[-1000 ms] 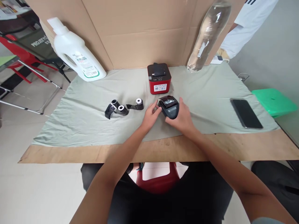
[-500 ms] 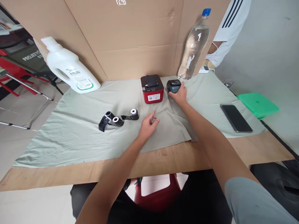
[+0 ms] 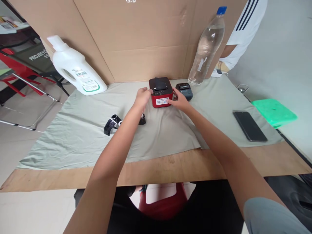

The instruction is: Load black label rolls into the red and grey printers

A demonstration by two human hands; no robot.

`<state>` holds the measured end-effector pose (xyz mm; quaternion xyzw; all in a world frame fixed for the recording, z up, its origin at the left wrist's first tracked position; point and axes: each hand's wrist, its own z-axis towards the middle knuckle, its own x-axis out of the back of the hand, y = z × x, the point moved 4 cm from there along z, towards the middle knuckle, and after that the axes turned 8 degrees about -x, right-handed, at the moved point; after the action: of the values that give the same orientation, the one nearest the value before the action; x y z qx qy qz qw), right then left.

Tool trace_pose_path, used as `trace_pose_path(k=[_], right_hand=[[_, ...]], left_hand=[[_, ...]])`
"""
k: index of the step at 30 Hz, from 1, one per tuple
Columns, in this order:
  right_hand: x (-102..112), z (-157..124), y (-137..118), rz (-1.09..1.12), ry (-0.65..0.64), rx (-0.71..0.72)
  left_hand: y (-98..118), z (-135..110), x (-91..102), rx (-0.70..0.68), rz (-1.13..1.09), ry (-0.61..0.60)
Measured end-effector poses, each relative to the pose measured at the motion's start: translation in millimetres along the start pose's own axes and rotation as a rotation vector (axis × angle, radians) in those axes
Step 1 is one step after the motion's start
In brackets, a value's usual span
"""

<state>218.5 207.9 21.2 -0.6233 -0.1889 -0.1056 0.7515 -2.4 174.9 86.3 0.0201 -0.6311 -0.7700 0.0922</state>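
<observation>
A small red and black printer point(image 3: 161, 92) stands at the back middle of the grey cloth point(image 3: 73, 136). My left hand point(image 3: 142, 97) presses against its left side, fingers curled. My right hand point(image 3: 179, 100) presses against its right side, so both hands grip it. A small black printer point(image 3: 184, 91) sits just right of it, apart from my hands. Black ribbon rolls point(image 3: 113, 123) lie on the cloth to the left, partly hidden by my left forearm.
A white detergent jug point(image 3: 74, 70) stands at back left and a clear water bottle point(image 3: 206, 48) at back right, before a cardboard wall point(image 3: 136, 35). A black phone point(image 3: 249, 126) lies at right. A green stool point(image 3: 274, 112) and another person's white sleeve point(image 3: 246, 26) are beyond.
My right hand set the black printer down at the back and let go of it. Both hands then moved onto the sides of the red printer.
</observation>
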Motion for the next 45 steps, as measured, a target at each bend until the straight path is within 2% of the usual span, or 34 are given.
trace_pose_path(k=[1, 3, 5, 8, 12, 15, 19, 22, 27, 29, 31, 35, 37, 39, 42, 45], right_hand=[[-6.6, 1.6, -2.4, 0.025, -0.021, 0.019], [-15.9, 2.8, -8.1, 0.019, -0.008, 0.064], [-19.6, 0.0, -13.4, -0.024, 0.039, 0.073], [-16.7, -14.0, -23.5, -0.048, 0.071, 0.071], [-0.7, -60.2, -46.1, -0.061, 0.130, 0.148], [8.0, -115.4, -60.1, -0.130, 0.126, 0.184], [6.7, -186.6, -60.4, -0.156, 0.105, 0.157], [-1.7, -215.6, -54.6, -0.147, 0.105, 0.140], [-11.0, -222.3, -51.9, -0.164, 0.073, 0.107], [-4.4, -222.7, -51.8, -0.221, 0.051, 0.099], [11.6, -226.7, -50.1, -0.328, 0.042, 0.112], [52.0, -244.3, -39.1, -0.671, -0.044, 0.214], [64.2, -252.2, -30.3, -0.846, -0.102, 0.256], [66.7, -256.1, -22.5, -0.988, -0.139, 0.294], [57.3, -256.8, -16.2, -1.140, -0.170, 0.375], [49.2, -258.5, -16.1, -1.194, -0.180, 0.454]], left_hand=[[-5.3, 12.4, -3.6, 0.139, -0.014, 0.003], [-10.2, 23.7, -10.1, 0.242, -0.022, 0.023], [-9.1, 20.5, -13.6, 0.204, -0.029, 0.023], [3.4, -2.3, -11.4, 0.071, -0.072, -0.043], [35.0, -56.8, -0.1, -0.162, -0.099, -0.198], [44.8, -113.9, 11.1, -0.222, -0.090, -0.224], [26.7, -185.5, 20.9, -0.153, -0.102, -0.224], [8.0, -214.5, 23.3, -0.111, -0.113, -0.239], [-8.6, -221.8, 24.7, -0.082, -0.082, -0.272], [-11.6, -221.7, 27.9, -0.096, 0.002, -0.288], [-15.0, -224.1, 33.4, -0.120, 0.188, -0.327], [-21.2, -235.4, 46.8, -0.303, 0.700, -0.481], [-23.4, -240.0, 52.1, -0.412, 0.892, -0.539], [-24.8, -240.8, 55.1, -0.491, 1.028, -0.577], [-24.3, -236.2, 54.9, -0.604, 1.147, -0.639], [-23.6, -232.7, 53.6, -0.725, 1.168, -0.778]])
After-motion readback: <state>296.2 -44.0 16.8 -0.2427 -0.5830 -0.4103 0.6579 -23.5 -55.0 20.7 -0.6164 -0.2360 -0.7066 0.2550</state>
